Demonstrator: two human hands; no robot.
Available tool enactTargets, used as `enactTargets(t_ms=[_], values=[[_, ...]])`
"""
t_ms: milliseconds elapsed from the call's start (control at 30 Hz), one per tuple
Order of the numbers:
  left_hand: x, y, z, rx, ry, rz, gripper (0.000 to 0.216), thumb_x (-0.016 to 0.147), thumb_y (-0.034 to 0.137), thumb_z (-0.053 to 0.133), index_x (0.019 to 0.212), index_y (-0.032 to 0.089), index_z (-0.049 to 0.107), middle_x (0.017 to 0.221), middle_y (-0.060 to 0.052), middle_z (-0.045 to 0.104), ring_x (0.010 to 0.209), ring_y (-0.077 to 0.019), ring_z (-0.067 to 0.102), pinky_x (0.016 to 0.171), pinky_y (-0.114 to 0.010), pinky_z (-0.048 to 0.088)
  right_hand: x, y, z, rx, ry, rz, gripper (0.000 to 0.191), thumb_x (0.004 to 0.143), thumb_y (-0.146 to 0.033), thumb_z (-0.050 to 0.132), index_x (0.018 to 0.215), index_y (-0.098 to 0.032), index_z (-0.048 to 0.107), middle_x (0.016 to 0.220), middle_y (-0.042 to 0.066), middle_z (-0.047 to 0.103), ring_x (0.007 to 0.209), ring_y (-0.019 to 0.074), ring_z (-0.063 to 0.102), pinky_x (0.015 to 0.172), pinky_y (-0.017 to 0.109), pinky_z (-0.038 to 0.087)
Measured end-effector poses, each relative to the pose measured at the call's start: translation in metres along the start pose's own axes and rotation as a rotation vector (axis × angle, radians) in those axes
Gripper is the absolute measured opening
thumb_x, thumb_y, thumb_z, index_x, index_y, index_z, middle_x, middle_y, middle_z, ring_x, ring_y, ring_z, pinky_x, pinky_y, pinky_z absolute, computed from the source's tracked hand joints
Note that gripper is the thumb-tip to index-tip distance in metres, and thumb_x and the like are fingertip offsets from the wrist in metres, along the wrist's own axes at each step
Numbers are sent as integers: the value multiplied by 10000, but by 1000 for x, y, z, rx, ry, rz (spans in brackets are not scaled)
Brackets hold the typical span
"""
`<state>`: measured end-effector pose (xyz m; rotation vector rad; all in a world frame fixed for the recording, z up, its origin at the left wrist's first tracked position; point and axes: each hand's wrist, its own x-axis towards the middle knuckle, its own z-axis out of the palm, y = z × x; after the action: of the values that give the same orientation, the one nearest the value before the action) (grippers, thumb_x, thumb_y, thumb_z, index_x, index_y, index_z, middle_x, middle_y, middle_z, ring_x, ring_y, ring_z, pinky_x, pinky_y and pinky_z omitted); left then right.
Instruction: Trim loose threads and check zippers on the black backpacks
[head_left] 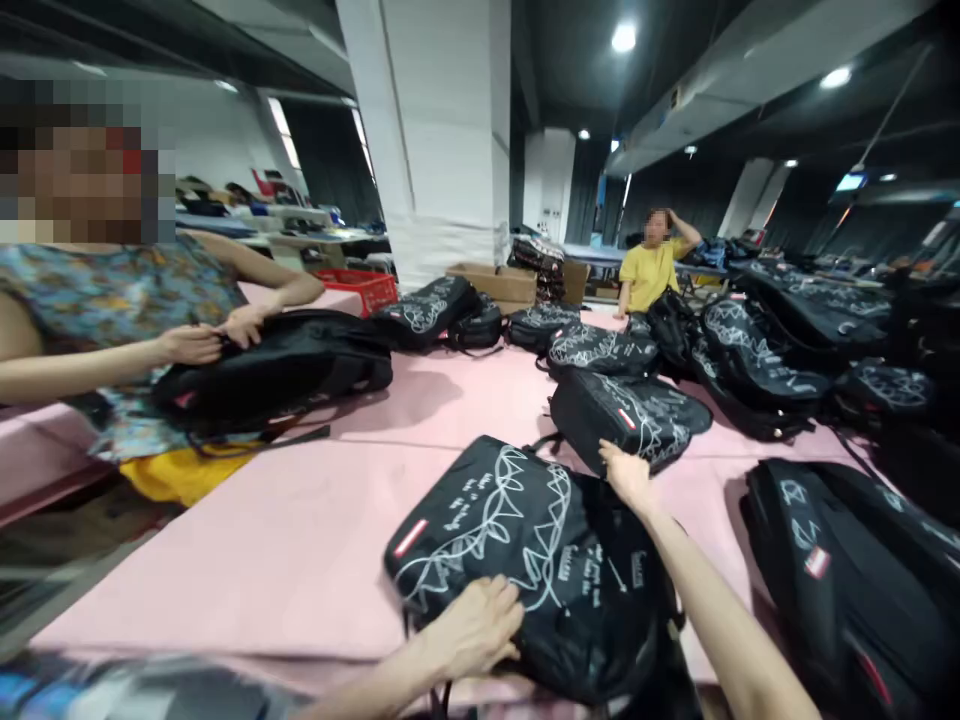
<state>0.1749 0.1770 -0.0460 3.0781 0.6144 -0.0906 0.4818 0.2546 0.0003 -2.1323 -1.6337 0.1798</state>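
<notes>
- Black fabric backpack with white looping line print and lettering (536,560) lies flat on the pink-covered table (247,570), at its near edge in front of the person; a small red-and-white label sits near its left end.
- The left hand (480,628) rests on the backpack's near side, fingers bent; whether they grip the fabric, I cannot tell.
- The right hand (626,475) is at the backpack's far side, fingers partly curled, beside a second black, white-printed backpack (589,410); whether it grips or touches either one is unclear.
- A large black backpack with a red-and-white tag (847,590) lies to the right of the right arm.
- Across the table to the left, a co-worker in a patterned sleeveless top (112,320) has both hands on a plain black bag (292,370).
- Behind, a red plastic crate (364,290) stands near a white pillar (442,130).
</notes>
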Motion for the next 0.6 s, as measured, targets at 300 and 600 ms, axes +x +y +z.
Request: enactTargets(t_ms=[300,600], values=[[-170,53,12,-144,-134,-863,184,828,323,506,947,222,604,921,-56,611,869,-211,602,682,-270,438,-96,88,-14,367,-109,385,384,787,-315,448,1006,-78,656,948,170,690,836,226,636,571,252,441],[-79,46,-66,-712,289,-570,343,866,393,422,783,194,688,814,0,679,799,-166,622,725,-236,447,-171,33,6,750,-76,359,490,687,-468,574,974,-77,643,896,175,694,552,127,554,508,244,416]])
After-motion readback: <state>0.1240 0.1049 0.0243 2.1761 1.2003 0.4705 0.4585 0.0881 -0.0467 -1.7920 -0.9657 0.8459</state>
